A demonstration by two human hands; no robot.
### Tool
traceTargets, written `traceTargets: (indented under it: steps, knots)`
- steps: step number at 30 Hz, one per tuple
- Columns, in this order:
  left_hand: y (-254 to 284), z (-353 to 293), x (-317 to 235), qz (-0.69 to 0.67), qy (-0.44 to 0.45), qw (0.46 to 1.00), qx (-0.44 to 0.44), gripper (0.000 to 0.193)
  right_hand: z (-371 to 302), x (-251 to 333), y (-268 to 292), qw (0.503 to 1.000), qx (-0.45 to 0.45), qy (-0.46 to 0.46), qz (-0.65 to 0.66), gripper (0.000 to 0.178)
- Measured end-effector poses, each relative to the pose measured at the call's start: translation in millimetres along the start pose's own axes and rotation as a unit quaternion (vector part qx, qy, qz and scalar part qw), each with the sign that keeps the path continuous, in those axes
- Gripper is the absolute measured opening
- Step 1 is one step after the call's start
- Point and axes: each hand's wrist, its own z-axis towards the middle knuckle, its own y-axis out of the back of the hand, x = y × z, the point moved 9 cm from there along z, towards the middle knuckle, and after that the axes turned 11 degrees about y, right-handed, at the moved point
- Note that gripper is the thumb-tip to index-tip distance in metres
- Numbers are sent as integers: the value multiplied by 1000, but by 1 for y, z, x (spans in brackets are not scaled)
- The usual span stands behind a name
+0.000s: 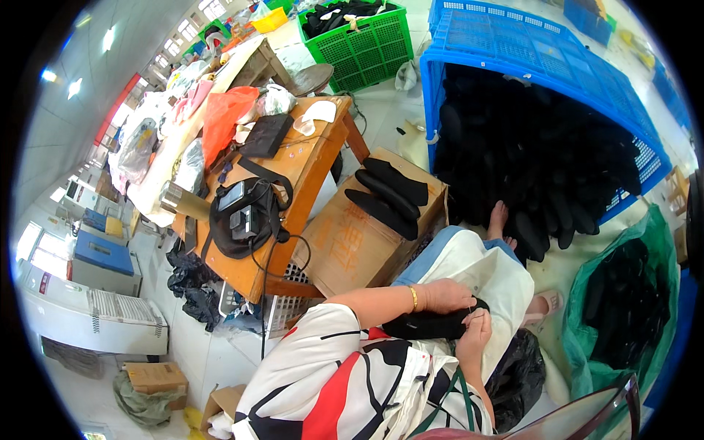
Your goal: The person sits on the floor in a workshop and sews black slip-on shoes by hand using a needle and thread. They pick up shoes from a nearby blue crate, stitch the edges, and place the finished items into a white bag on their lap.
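Note:
Across my lap lies a black cloth shoe [422, 325], its end pinched between my two hands over the pale apron-like cloth [502, 293]. My left hand [446, 295] is closed on the shoe's upper edge. My right hand [477, 331] has its fingers pressed together at the same end; any small thing between the fingertips is too small to make out. Beyond them, several matching black shoes [389, 194] lie side by side on a cardboard box [345, 246].
A tipped blue plastic crate [506, 40] spills a heap of black shoes [528, 147] toward my feet. To the right stands a green sack [660, 286] of dark pieces. On the left, a wooden table [315, 143] carries a black bag [249, 220]. A green crate [359, 55] stands farther back.

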Motion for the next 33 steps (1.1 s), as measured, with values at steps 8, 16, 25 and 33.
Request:
traceTargets:
  steps: [8,16,25,33]
  knots:
    - [29,8,3,-93,9,995,-39,33,18,40,8,974,31,116,-192,16]
    - [15,17,23,-171,258,944,115,28,13,77,-14,876,123,302,-355,3]
    - [-20,-19,41,-543,412,710,177,21,-21,50,58,933,132,59,-329,8]
    - [-31,-24,38,-670,407,594,180,13,-29,0,74,975,20,-216,-38,13]
